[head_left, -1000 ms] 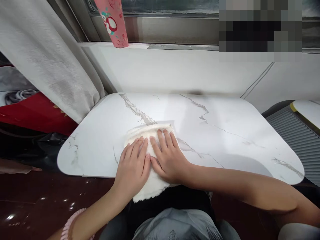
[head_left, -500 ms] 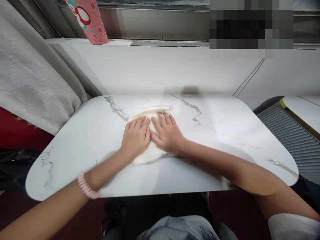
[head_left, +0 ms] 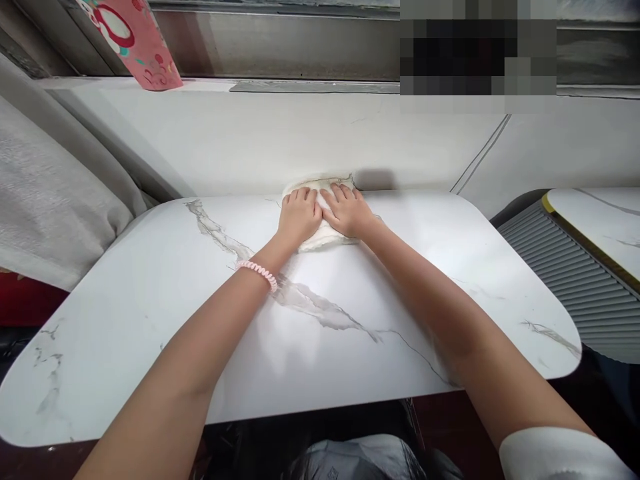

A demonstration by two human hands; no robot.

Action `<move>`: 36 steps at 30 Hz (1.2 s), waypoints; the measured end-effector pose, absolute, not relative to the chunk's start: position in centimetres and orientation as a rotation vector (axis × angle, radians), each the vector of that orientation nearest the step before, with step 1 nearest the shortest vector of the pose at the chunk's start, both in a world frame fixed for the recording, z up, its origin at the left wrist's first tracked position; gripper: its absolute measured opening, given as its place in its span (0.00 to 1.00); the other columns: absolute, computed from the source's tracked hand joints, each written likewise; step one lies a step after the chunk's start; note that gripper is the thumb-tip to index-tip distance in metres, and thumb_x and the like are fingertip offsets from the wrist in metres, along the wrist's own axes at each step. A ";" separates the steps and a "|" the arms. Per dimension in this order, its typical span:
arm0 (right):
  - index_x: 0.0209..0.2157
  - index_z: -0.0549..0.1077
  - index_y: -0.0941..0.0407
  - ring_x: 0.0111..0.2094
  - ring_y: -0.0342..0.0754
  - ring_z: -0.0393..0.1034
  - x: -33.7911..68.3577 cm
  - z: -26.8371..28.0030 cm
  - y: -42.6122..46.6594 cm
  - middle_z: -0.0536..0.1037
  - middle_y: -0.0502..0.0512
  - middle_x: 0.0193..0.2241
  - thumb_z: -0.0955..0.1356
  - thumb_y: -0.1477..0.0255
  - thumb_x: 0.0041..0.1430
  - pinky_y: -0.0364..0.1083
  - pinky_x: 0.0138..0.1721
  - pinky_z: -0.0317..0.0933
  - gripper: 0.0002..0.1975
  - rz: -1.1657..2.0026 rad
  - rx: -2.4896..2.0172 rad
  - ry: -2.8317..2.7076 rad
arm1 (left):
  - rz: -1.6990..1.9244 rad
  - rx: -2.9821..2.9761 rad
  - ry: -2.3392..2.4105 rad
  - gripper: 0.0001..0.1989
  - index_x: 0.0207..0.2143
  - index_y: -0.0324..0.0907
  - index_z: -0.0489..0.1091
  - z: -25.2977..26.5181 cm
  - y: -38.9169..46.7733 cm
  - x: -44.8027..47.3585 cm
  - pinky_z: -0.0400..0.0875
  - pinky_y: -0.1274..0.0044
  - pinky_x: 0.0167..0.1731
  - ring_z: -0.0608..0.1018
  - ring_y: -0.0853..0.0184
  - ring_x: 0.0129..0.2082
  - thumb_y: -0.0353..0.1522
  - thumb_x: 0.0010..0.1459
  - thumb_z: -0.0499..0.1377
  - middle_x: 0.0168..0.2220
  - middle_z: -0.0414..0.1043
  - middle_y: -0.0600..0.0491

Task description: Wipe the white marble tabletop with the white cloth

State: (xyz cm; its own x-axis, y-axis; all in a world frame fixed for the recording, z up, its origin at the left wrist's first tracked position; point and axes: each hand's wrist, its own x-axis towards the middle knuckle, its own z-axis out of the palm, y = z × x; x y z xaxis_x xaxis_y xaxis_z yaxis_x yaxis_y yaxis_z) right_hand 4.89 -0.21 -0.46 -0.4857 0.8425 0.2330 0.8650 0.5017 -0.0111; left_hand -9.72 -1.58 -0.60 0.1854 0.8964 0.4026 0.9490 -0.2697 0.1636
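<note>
A folded white cloth [head_left: 325,238] lies at the back edge of a white marble-patterned table [head_left: 320,360], its far edge against the wall. My left hand [head_left: 301,215] rests flat on the cloth's left half, fingers stretched forward. Beside it, my right hand [head_left: 349,212] presses flat on the right half with fingers slightly spread. The two thumbs nearly touch. A pink coiled band [head_left: 257,272] circles my left wrist. What lies under the cloth is hidden.
A pink patterned packet [head_left: 145,57] stands on the window ledge [head_left: 210,85] at the back left. Grey curtain [head_left: 60,173] hangs at the left. At the right are a ribbed grey panel [head_left: 565,273] and another white tabletop [head_left: 600,213].
Both hands have slid the cloth forward from the table's middle to its back edge. My arms reach farther out, and the view has shifted slightly right.
</note>
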 end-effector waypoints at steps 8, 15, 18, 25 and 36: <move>0.67 0.52 0.63 0.66 0.67 0.47 6.4 0.1 -4.6 0.52 0.72 0.67 0.52 0.62 0.69 0.65 0.61 0.43 0.30 -0.076 -1.556 -2.557 | -0.682 -2.401 -1.774 0.21 0.56 0.34 0.66 -1.0 -4.7 -8.7 0.60 0.64 0.58 0.68 0.56 0.58 0.30 0.64 0.45 0.57 0.67 0.40; 0.66 0.51 0.67 0.65 0.71 0.48 9.3 0.5 -12.0 0.52 0.77 0.66 0.52 0.62 0.69 0.69 0.59 0.45 0.31 -0.165 -1.473 -2.676 | -0.521 -2.460 -1.659 0.23 0.58 0.30 0.63 0.1 -12.8 -6.5 0.60 0.63 0.58 0.67 0.53 0.59 0.30 0.66 0.43 0.58 0.66 0.38; 0.66 0.52 0.67 0.66 0.70 0.46 10.9 0.8 -16.4 0.52 0.75 0.66 0.51 0.61 0.69 0.67 0.61 0.45 0.32 -0.134 -1.347 -2.754 | -0.292 -2.499 -1.628 0.24 0.59 0.26 0.62 1.1 -18.1 -5.5 0.65 0.64 0.52 0.69 0.51 0.57 0.30 0.65 0.43 0.57 0.67 0.34; 0.69 0.45 0.55 0.70 0.60 0.39 14.8 0.8 -24.5 0.49 0.61 0.69 0.53 0.57 0.68 0.64 0.66 0.43 0.32 -0.054 -1.333 -2.690 | -0.141 -2.620 -1.465 0.29 0.62 0.25 0.60 1.8 -25.3 -3.5 0.64 0.60 0.54 0.68 0.46 0.59 0.37 0.66 0.43 0.60 0.63 0.30; 0.66 0.54 0.58 0.67 0.63 0.46 17.6 0.3 -18.2 0.53 0.66 0.67 0.52 0.55 0.67 0.62 0.64 0.44 0.32 -0.082 -1.442 -2.659 | -0.198 -2.627 -1.444 0.27 0.59 0.23 0.62 1.7 -18.9 0.0 0.65 0.61 0.47 0.70 0.46 0.54 0.34 0.65 0.44 0.56 0.66 0.29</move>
